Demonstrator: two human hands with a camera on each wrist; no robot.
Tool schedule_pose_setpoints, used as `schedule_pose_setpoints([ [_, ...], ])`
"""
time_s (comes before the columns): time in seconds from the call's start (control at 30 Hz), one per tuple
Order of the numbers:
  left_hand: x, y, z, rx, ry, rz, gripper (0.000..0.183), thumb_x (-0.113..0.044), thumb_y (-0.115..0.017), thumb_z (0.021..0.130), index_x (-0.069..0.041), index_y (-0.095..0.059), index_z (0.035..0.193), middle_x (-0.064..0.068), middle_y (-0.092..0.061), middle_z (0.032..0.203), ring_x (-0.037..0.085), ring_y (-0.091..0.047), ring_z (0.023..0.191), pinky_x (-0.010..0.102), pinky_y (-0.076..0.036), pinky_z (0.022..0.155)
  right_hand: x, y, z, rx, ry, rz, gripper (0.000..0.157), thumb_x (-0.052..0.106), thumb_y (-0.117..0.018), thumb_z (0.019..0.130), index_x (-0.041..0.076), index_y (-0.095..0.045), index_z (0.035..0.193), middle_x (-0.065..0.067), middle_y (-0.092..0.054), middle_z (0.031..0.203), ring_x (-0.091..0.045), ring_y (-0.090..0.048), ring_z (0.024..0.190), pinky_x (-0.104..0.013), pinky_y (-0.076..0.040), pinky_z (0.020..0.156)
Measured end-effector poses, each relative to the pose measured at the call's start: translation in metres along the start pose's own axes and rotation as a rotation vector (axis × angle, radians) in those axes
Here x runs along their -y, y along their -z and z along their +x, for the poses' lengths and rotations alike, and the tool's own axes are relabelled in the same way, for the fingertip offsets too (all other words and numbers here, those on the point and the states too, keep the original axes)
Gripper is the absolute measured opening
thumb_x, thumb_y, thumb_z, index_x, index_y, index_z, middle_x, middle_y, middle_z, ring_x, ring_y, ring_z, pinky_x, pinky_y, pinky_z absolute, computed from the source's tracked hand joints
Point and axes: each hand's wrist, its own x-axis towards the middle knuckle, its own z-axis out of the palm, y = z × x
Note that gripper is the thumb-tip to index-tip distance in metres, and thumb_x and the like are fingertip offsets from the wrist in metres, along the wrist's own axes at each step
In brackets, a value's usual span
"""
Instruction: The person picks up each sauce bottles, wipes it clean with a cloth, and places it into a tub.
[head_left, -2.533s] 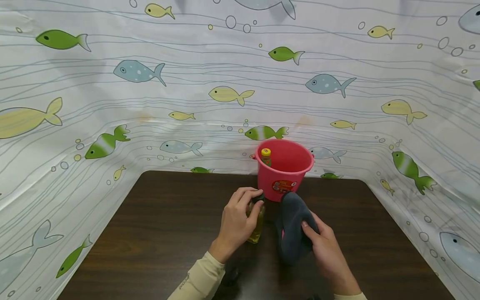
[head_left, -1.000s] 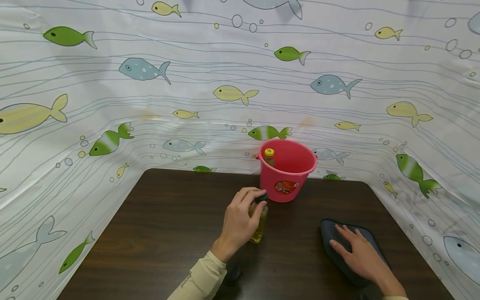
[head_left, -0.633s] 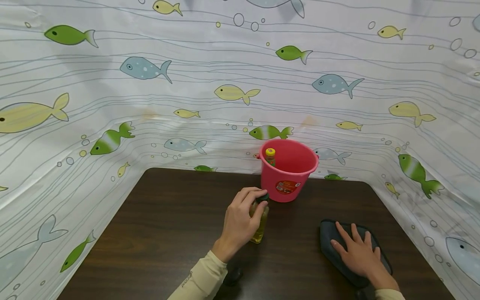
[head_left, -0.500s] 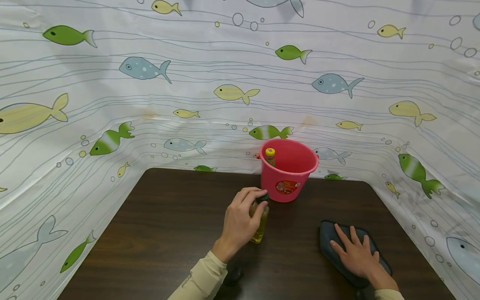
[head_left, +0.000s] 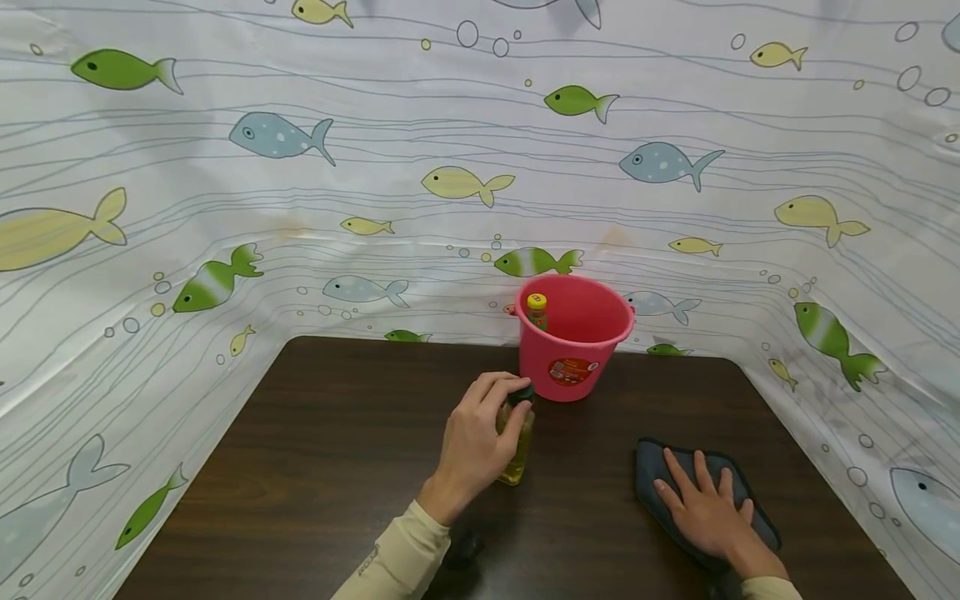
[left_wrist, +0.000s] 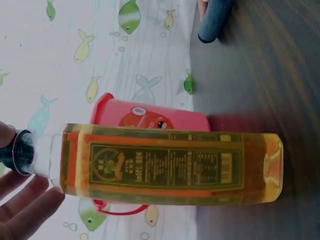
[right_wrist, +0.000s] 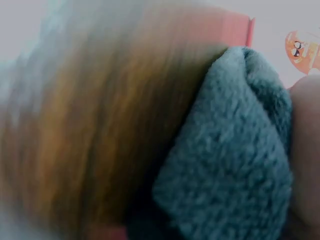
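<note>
With thumb and fingers, my left hand (head_left: 477,446) pinches the dark cap of a clear bottle of yellow cooking oil (head_left: 518,454), which stands upright on the table. In the left wrist view, the oil bottle (left_wrist: 165,165) lies across the picture, its printed label facing the camera and its cap (left_wrist: 17,152) between the fingers. Over on the right, my right hand (head_left: 707,515) rests flat with spread fingers on a folded grey-blue cloth (head_left: 757,512). Close up in the right wrist view are the cloth's fuzzy surface (right_wrist: 230,150) and part of a finger (right_wrist: 306,150); the left side is blurred.
A pink bucket (head_left: 573,333) stands at the back of the dark wooden table (head_left: 337,433), behind the oil bottle. Inside it is a small bottle with a yellow cap (head_left: 536,302). A fish-print sheet (head_left: 375,167) walls in the back and sides.
My right hand has moved the cloth from beside the oil bottle to the right, laid it on the table and spread its fingers over it. The left hand has stayed on the cap.
</note>
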Motion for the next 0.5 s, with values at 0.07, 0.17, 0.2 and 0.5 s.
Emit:
schedule_pose_setpoints([
  [0.07,0.001,0.001,0.001,0.014,-0.006,0.017,0.030,-0.017,-0.078,0.097,-0.011,-0.074,0.125,0.006,-0.071,0.124,0.018,-0.066,0.093,0.024,-0.061,0.077,0.002,0.000,0.000,-0.020,0.007,-0.025,0.091,0.078,-0.024,0.104,0.019,-0.009,0.172,-0.037,0.010,0.171,-0.079,0.013,0.144,-0.097,0.003,0.103],
  [0.17,0.001,0.003,0.002,0.034,-0.019,0.046,0.031,-0.015,-0.080,0.095,-0.011,-0.074,0.125,0.005,-0.070,0.123,0.019,-0.069,0.103,0.030,-0.065,0.085,0.009,0.001,-0.001,-0.084,0.039,-0.080,0.088,0.073,-0.029,0.106,0.016,-0.017,0.171,-0.039,0.001,0.170,-0.080,0.005,0.145,-0.096,-0.007,0.105],
  [0.2,0.002,0.004,0.003,0.041,-0.024,0.057,0.031,-0.015,-0.080,0.094,-0.012,-0.074,0.125,0.005,-0.070,0.123,0.019,-0.070,0.107,0.031,-0.065,0.088,0.011,0.002,-0.001,-0.114,0.056,-0.098,0.086,0.071,-0.032,0.107,0.015,-0.019,0.171,-0.040,-0.002,0.170,-0.079,0.002,0.145,-0.095,-0.010,0.106],
  [0.5,0.001,0.012,0.007,0.132,-0.042,0.081,0.037,-0.018,-0.082,0.093,-0.011,-0.072,0.128,0.008,-0.069,0.125,0.021,-0.069,0.109,0.035,-0.066,0.089,0.040,0.007,-0.005,-0.350,0.261,-0.110,0.071,0.050,-0.058,0.107,0.016,-0.038,0.166,-0.036,-0.024,0.170,-0.070,-0.018,0.151,-0.090,-0.018,0.110],
])
